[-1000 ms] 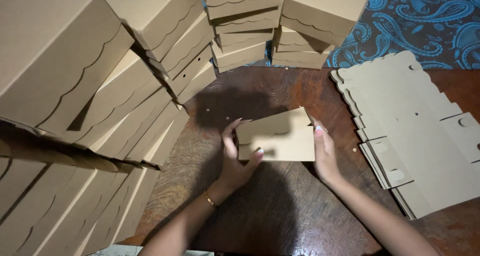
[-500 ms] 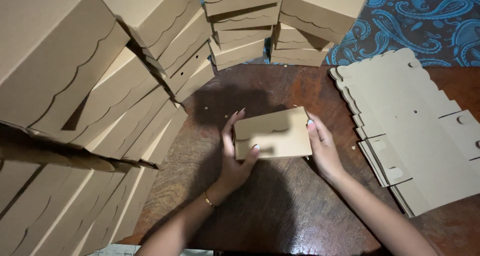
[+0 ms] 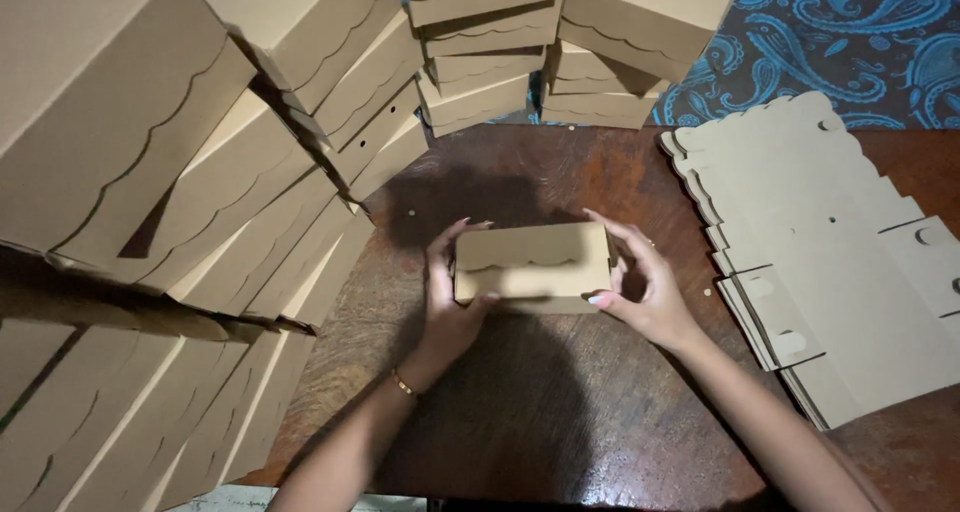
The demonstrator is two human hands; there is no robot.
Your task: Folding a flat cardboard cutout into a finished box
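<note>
Box now closed, both hands

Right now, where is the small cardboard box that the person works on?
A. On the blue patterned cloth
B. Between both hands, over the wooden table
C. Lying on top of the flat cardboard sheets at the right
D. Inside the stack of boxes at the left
B: the left hand and the right hand grip the two ends of the small box over the wooden table, apart from the flat sheets.

Brown wooden table, cardboard boxes, flat blanks
</note>
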